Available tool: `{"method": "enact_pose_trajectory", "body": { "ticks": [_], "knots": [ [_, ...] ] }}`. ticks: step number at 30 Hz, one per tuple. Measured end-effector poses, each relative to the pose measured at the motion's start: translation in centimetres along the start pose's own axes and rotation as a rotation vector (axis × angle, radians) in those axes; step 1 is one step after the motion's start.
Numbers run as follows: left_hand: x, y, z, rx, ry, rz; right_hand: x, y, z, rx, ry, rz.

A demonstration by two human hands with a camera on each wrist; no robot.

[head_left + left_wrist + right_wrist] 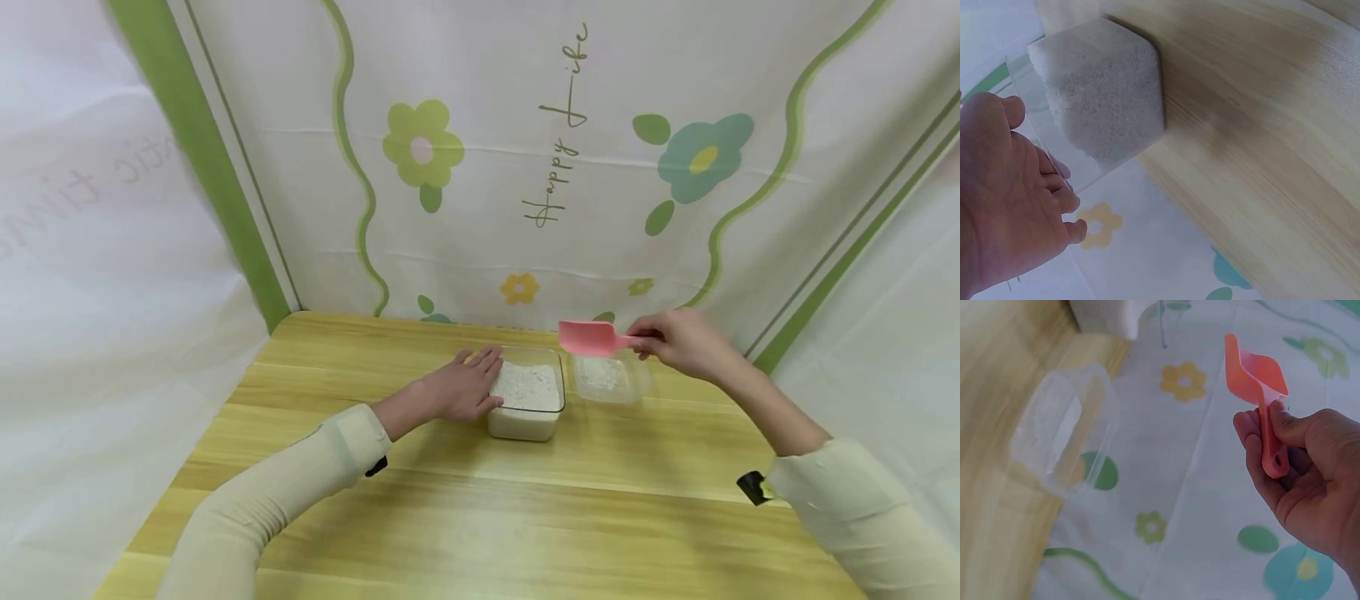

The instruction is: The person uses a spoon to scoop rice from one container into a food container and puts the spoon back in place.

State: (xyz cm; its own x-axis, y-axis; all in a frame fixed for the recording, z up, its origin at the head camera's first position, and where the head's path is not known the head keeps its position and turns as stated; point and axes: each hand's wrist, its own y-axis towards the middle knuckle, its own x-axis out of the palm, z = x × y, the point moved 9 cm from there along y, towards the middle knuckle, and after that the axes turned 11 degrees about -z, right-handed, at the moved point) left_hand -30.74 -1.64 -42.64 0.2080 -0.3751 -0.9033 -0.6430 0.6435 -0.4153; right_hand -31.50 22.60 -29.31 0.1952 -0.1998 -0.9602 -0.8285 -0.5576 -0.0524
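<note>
A clear square container (525, 423) full of white powder (528, 385) stands on the table. My left hand (463, 387) rests against its left rim, the fingers fairly straight in the head view; the left wrist view shows the palm (1016, 206) beside the clear wall. In my right hand (678, 340) a pink scoop (588, 338) is gripped by its handle, held up over a smaller clear plastic tub (609, 392). A little white powder lies in that tub. In the right wrist view, the thumb and fingers wrap the scoop's handle (1270, 440).
The wooden table (465, 517) stretches out in front of both containers. Just behind its far edge hangs a white curtain (480, 233) printed with flowers and lettering. More white cloth hangs at the left and right sides.
</note>
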Motion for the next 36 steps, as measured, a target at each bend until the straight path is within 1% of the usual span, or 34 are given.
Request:
{"method": "enact_pose_trajectory", "body": {
  "ticks": [2,5,8,13,23,28,32,35,36],
  "knots": [
    [0.0,-0.1,0.0,0.002,-0.002,0.003,-0.2,0.9,-1.6,-0.043,-0.047,-0.017],
    [-0.1,-0.1,0.1,0.003,-0.007,0.006,-0.2,2.2,-3.2,-0.082,-0.119,-0.056],
    [0.0,0.0,0.0,-0.002,-0.01,0.0,0.0,3.5,-4.5,-0.111,-0.186,-0.09],
    [0.1,0.1,-0.1,-0.007,-0.005,0.0,0.7,4.9,-6.1,-0.146,-0.27,-0.108],
    [0.2,0.4,-0.1,-0.005,0.002,-0.023,2.6,6.4,-7.4,-0.117,-0.428,-0.188],
    [0.2,0.4,-0.3,-0.013,-0.007,-0.022,3.2,7.0,-8.4,-0.105,-0.467,-0.228],
    [0.2,0.4,-0.3,-0.014,-0.017,-0.021,4.1,7.5,-8.7,-0.104,-0.494,-0.268],
    [0.2,0.4,-0.3,-0.012,-0.015,-0.018,4.6,7.7,-8.6,-0.098,-0.515,-0.273],
    [0.2,0.4,-0.3,-0.013,-0.014,-0.018,4.7,7.8,-8.7,-0.099,-0.52,-0.262]
  ]
}}
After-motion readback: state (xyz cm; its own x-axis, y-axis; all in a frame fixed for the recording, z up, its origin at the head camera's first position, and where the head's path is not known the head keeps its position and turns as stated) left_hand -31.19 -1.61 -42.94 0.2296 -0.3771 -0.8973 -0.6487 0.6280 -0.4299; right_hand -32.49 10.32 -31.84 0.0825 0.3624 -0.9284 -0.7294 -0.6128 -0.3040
